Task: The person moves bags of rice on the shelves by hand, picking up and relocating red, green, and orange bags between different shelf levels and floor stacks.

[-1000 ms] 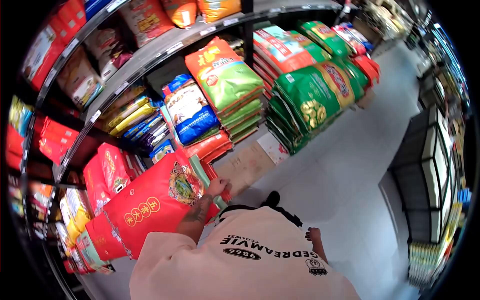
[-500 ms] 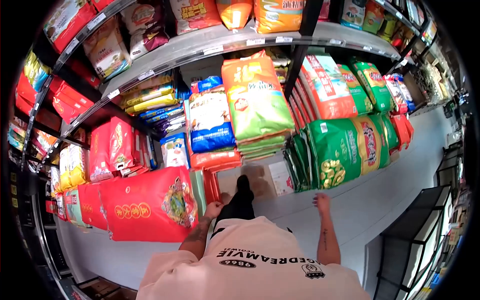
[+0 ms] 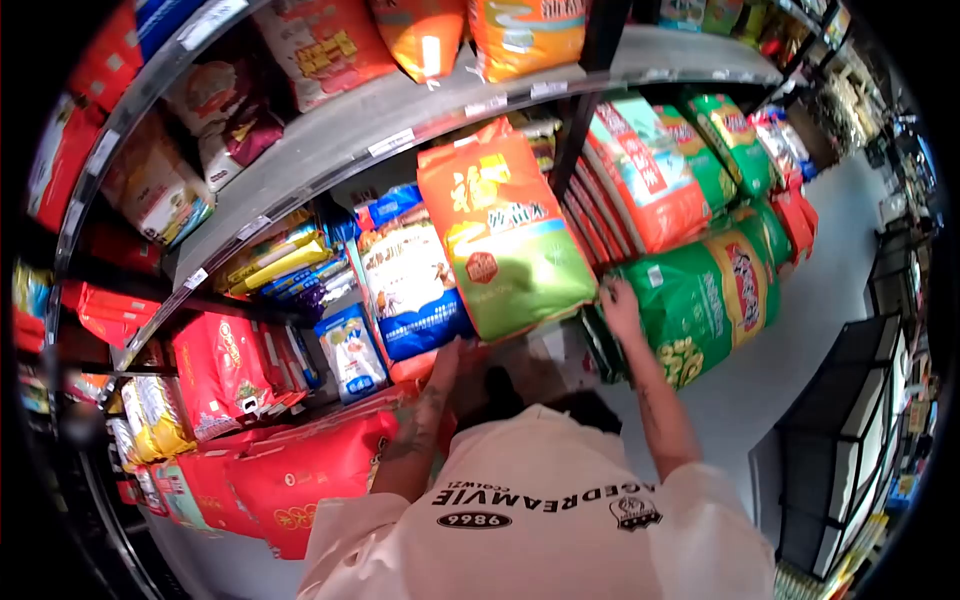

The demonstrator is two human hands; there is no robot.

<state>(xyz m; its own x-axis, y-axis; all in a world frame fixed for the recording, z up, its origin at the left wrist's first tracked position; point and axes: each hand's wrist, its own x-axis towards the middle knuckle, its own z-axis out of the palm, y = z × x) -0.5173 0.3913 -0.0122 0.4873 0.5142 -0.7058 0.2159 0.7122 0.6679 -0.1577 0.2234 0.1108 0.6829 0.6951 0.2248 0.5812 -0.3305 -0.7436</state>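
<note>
Reaching beneath the blue bag point(image 3: 415, 285), the left hand point(image 3: 448, 365) hides its fingers, grip untellable; the right hand point(image 3: 620, 305) rests open on the top corner of the upright green sack point(image 3: 700, 300).

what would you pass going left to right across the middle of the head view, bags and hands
red bag → small blue bag → left hand → orange and green bag → right hand → green bag

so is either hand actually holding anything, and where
Cannot tell: right hand lies on the top left corner of the green sack, left hand touches the orange-red bag under the blue bag; no closed grip shows.
</note>
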